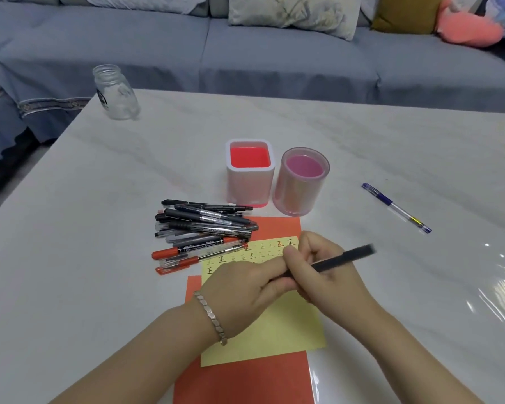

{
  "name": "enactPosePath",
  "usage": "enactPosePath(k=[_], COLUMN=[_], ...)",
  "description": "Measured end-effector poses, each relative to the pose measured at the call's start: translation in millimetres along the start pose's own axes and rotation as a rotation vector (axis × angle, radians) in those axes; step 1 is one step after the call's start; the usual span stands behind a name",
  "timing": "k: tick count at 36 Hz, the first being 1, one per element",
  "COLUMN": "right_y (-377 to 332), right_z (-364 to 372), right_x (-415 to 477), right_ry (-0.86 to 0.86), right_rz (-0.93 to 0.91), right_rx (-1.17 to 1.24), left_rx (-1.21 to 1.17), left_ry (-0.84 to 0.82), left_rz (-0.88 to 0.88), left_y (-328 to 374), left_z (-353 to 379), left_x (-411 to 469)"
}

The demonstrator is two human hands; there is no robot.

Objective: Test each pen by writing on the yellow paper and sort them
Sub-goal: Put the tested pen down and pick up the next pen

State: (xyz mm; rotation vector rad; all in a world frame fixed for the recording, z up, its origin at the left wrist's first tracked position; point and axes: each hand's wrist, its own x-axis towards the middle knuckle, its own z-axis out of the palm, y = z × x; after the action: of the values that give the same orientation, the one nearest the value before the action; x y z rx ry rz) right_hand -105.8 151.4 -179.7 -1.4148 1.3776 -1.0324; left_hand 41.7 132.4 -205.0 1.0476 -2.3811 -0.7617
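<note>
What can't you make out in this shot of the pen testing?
Black pen, head view: tip end hidden between left hand and right hand; capped or not, unclear.
Yellow paper: some marks covered by the hands, others too faint.
Pen pile: lower pens buried, count unclear.
Orange sheet: cut off by the bottom edge.

Glass jar (pixel 115 93) on the table (pixel 129 170); sofa (pixel 274 59) bears perhaps a pink toy (pixel 467 32).
</note>
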Motion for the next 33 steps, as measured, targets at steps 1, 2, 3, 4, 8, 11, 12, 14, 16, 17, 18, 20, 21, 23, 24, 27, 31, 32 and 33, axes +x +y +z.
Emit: enactPosePath(k=[1, 2, 3, 4, 8, 11, 12, 14, 16, 17, 18, 20, 21, 23, 24, 27, 31, 32, 33], right_y=[-0.2, -0.4, 1.9, 4.5, 37.0, 63.6, 70.0, 77.3, 81.3, 81.6, 82.8, 86.7, 87.6, 87.6, 87.7, 84.4, 71.2, 67.8, 64.9], right_z=[-2.4, -5.4, -8.9, -11.7, -17.1, -15.6, -14.1, -10.5, -7.8, -7.0, -6.4, -5.2, -4.7, -4.0, -4.4, -6.7, -15.9, -17.9, -19.8], right_x=[-0.9, -1.3, -1.4, -1.2, -8.0, -12.5, -12.3, -10.6, -9.6, -9.6, -9.8, -10.5, -10.6, -10.1, -9.9, -10.3, -15.1, -14.9, -13.5], right_ry=[0.010, 0.028, 0.052, 0.078, 0.096, -0.108, -0.174, -0.239, -0.232, -0.232, -0.232, -0.231, -0.231, -0.229, -0.226, -0.163, 0.174, 0.243, 0.303], right_rz=[-0.012, -0.018, -0.020, -0.013, 0.060, -0.067, -0.062, -0.057, -0.069, -0.073, -0.078, -0.084, -0.082, -0.084, -0.095, -0.105, -0.076, -0.049, 0.001], right_rx=[0.014, 0.043, 0.066, 0.083, -0.076, -0.603, -0.692, -0.809, -0.834, -0.827, -0.822, -0.822, -0.823, -0.823, -0.828, -0.749, -0.424, -0.351, -0.260], left_rx=[0.001, -0.003, -0.001, 0.013, 0.197, 0.435, 0.492, 0.537, 0.570, 0.597, 0.609, 0.561, 0.523, 0.501, 0.522, 0.562, 0.544, 0.547, 0.541], left_ry=[0.015, 0.049, 0.103, 0.170, 0.197, 0.202, 0.212, 0.193, 0.241, 0.277, 0.308, 0.312, 0.269, 0.134, 0.064, -0.095, -0.127, -0.121, -0.116], left_rz=[-0.018, -0.066, -0.141, -0.223, -0.407, -0.290, -0.276, -0.279, -0.279, -0.270, -0.254, -0.198, -0.170, -0.143, -0.137, -0.125, -0.091, -0.081, -0.073], left_y=[-0.1, -1.4, -4.0, -8.5, -24.6, -47.3, -54.9, -63.2, -66.5, -67.0, -66.3, -61.5, -57.4, -49.5, -47.0, -46.0, -49.2, -49.4, -49.6], left_z=[-1.0, -2.4, -3.2, -2.9, -2.0, 10.3, 14.7, 18.8, 20.2, 20.4, 20.9, 24.3, 26.8, 32.5, 35.7, 44.8, 49.7, 50.7, 51.6], left_x=[0.6, 0.2, -0.9, -3.3, -20.5, -36.2, -41.3, -46.7, -48.5, -48.2, -47.7, -45.8, -43.9, -39.7, -37.6, -33.1, -30.8, -30.8, -30.8])
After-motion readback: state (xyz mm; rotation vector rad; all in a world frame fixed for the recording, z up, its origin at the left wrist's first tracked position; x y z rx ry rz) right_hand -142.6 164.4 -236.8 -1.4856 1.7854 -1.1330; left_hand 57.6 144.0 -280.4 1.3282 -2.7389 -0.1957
